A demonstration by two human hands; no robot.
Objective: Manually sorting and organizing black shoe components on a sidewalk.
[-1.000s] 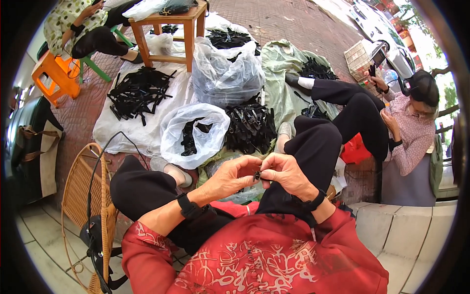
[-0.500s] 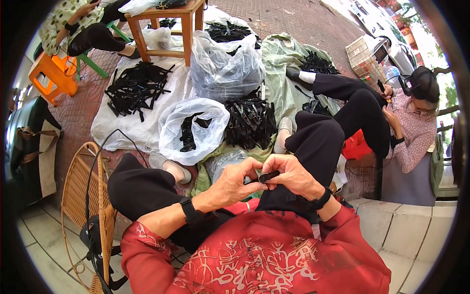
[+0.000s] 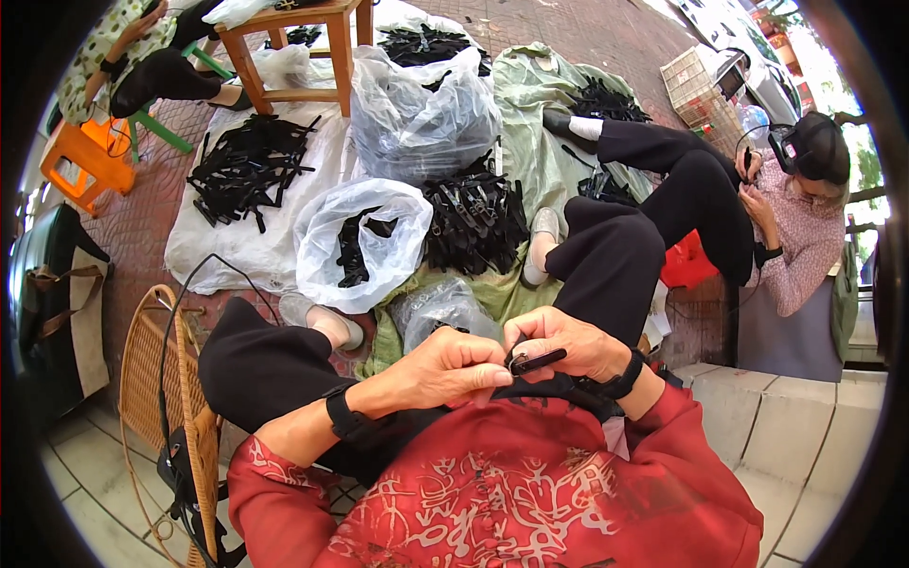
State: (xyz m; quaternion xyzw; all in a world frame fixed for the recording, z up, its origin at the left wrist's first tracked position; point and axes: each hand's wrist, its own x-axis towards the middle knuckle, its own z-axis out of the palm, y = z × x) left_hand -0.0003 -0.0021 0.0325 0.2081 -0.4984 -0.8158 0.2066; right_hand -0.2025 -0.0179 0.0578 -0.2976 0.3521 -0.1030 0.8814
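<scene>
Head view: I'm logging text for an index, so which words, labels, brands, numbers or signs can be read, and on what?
No text can be read.
Shirt: pale, script-like marks, not legible as words.
Cap: a pale spot, too small to tell.
Strap: no text shows.

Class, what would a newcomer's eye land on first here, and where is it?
Probably the bright red, pale-patterned top, filling the bottom centre. Just above it, the left hand and right hand hold a small black strap. Beyond, a heap of black straps lies right of a translucent white plastic bag.
</scene>
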